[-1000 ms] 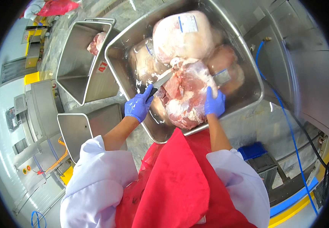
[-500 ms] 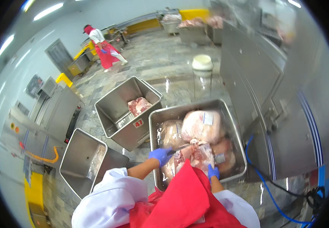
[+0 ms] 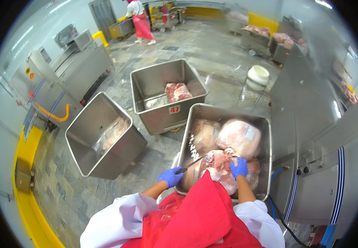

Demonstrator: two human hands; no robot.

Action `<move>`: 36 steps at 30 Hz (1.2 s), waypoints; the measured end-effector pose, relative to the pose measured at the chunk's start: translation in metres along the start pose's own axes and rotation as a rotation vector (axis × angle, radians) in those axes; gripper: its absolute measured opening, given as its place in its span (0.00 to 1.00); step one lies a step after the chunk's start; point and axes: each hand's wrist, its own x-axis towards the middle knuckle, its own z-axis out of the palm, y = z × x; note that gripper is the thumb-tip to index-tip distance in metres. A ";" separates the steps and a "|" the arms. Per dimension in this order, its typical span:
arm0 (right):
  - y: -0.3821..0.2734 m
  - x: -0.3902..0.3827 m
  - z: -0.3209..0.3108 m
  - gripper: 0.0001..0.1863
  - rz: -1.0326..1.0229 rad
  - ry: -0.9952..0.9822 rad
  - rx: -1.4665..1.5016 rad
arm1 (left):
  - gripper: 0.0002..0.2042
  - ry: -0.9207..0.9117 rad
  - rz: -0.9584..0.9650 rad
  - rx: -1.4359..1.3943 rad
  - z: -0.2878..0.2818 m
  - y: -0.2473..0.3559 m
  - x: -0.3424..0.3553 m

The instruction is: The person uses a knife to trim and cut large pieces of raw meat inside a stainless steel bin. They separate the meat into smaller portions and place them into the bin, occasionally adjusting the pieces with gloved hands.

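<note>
My left hand (image 3: 170, 177), in a blue glove, is closed round the dark handle of a knife (image 3: 194, 163). Its blade points up and right, its tip by the left edge of a raw, bone-in piece of meat (image 3: 219, 165). My blue-gloved right hand (image 3: 239, 168) grips the upper right of that meat; the fingertips are partly hidden. The meat lies on bagged meat in a steel tub (image 3: 269, 134) before me. Beyond it rest a large bagged piece of meat (image 3: 240, 136) with a label and another bagged piece (image 3: 205, 134).
A steel bin (image 3: 154, 108) with a piece of red meat (image 3: 179, 92) stands ahead left. Nearer left, another bin (image 3: 123, 156) holds a bagged piece (image 3: 115, 132). A white bucket (image 3: 258, 77) sits on a stand. Steel machinery (image 3: 311, 124) borders the right; a co-worker (image 3: 139, 22) stands far off.
My right hand has moved from the meat's near right side up onto its upper right. The knife has drawn back to its left edge. My view has shifted; the co-worker has moved and turned.
</note>
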 end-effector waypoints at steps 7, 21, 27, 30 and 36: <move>-0.054 0.069 -0.014 0.30 -0.216 -0.311 -0.139 | 0.28 -0.002 -0.066 -0.131 -0.004 -0.042 -0.009; -0.026 0.123 0.056 0.37 -0.598 -0.744 -0.609 | 0.32 -0.162 0.050 -0.081 -0.002 -0.047 0.070; -0.043 0.153 0.071 0.24 -0.697 -0.912 -0.744 | 0.34 -0.207 -0.071 0.044 -0.013 -0.001 0.052; -0.045 0.158 0.070 0.20 -0.791 -0.919 -0.765 | 0.36 -0.188 -0.219 0.021 -0.016 0.038 0.026; -0.024 0.152 0.075 0.10 -0.887 -0.729 -0.574 | 0.39 -0.036 -0.143 -0.194 0.041 0.027 0.014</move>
